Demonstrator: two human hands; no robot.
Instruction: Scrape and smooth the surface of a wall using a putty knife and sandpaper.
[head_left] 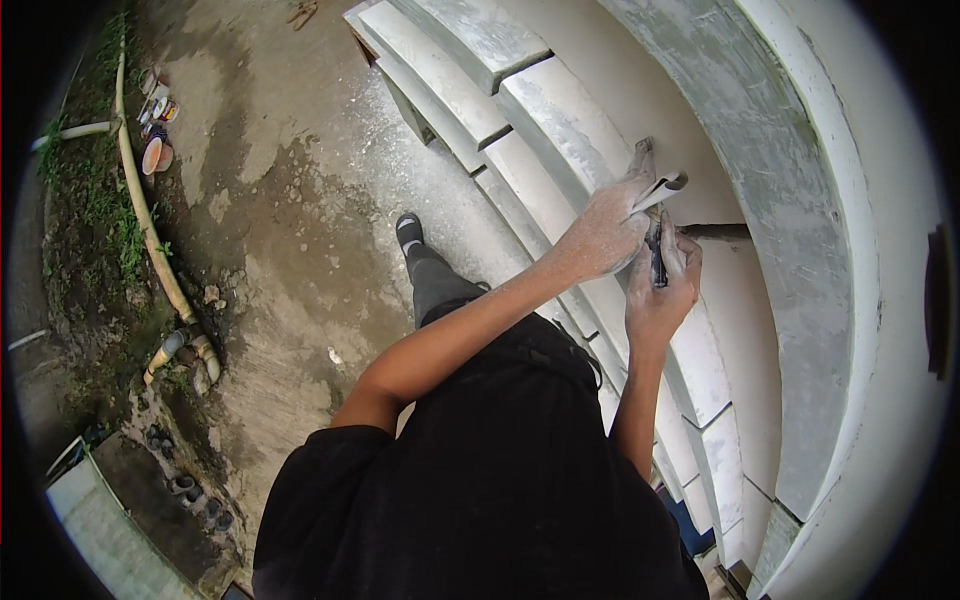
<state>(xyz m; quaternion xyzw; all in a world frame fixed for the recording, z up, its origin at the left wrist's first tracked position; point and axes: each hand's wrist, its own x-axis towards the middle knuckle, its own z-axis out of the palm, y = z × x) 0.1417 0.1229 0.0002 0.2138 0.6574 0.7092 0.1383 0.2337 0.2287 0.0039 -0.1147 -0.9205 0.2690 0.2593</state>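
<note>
Looking maybe halfway, with loose white powder [385, 165] down upper-centre and patchy white-grey stepped ledges [565, 110] probably left, while right of centre the left hand [608, 232] pinches a curled grey strip [674, 182], one finger out, right hand [662, 305] curled snugly around a slim black tool [657, 262].

The tool [656, 254] is black, the curled strip [658, 191] grey, the panels [568, 122] mottled white.

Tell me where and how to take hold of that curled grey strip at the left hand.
Pinch the curled grey strip by its free, looped end, probably best from the right. That end sticks out past the left-hand grip, which hides the rest; it looks thin, so press lightly. The right-hand grip sits just below, so stay above it.
</note>
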